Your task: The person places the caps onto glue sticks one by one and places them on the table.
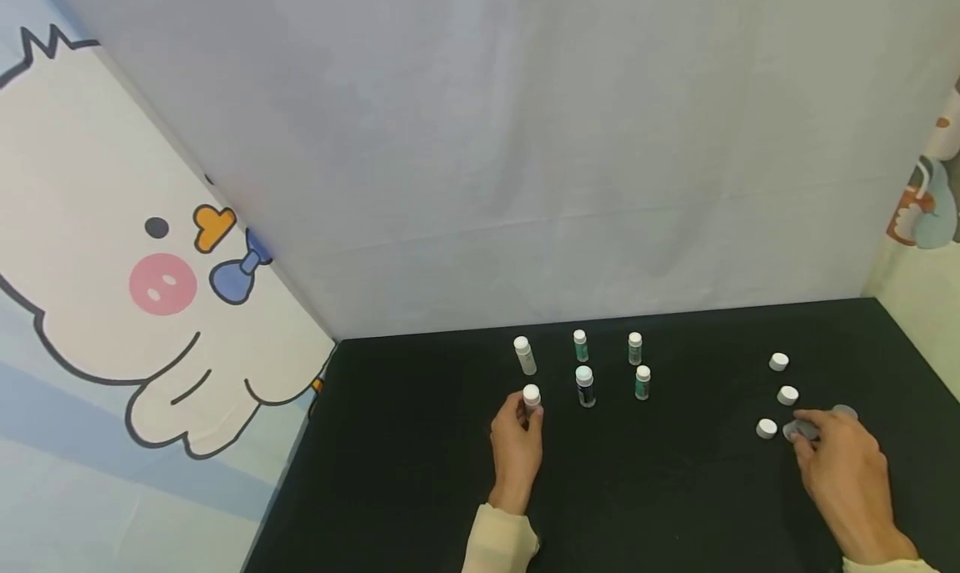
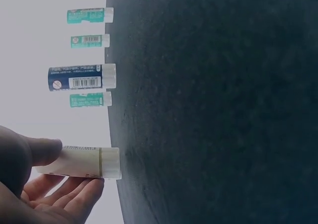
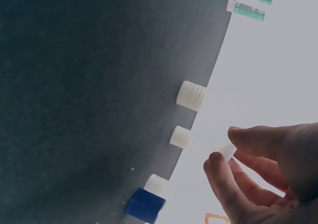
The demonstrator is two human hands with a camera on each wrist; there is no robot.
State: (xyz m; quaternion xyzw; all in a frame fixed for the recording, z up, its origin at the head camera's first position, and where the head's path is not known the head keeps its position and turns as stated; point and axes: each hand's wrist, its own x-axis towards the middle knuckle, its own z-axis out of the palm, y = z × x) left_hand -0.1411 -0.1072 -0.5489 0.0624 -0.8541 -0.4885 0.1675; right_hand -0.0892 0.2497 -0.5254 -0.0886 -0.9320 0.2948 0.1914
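In the head view my left hand pinches a small white bottle with a white cap, upright over the black table. The left wrist view shows the thumb on one side of this bottle and the fingers on the other. At the right, my right hand is beside several white caps, one of them just ahead of the fingers. Between its thumb and fingertip, the right wrist view shows a small ribbed white cap. A greyish, translucent round piece lies at those fingertips in the head view.
Behind the left hand stand a white bottle, a dark blue-labelled bottle and several green-labelled bottles. Another translucent piece shows beyond the right hand. A blue piece rests by the caps. Pale cloth walls border the black table.
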